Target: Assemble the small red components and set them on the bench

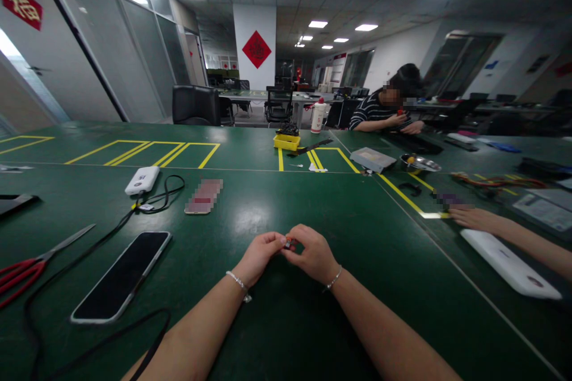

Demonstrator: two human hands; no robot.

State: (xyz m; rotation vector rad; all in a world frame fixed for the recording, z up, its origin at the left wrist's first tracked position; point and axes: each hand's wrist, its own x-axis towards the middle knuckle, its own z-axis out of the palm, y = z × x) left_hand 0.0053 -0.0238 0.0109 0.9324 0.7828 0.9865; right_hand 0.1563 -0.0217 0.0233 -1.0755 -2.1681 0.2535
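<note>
Both hands meet above the green worktop point(286, 208), near centre. Left hand point(260, 257) and right hand point(310, 255) pinch a tiny part point(288, 242) between fingertips; mostly hidden, too small to tell its axis. Phone point(123, 275) lies left.

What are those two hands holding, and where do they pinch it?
A tiny reddish piece is pinched between the fingertips of the left hand and right hand, one on each side. What it is cannot be told.

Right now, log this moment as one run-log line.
left hand: pinching small red part | right hand: pinching same part | surface: green table | near left: black phone, red scissors
</note>
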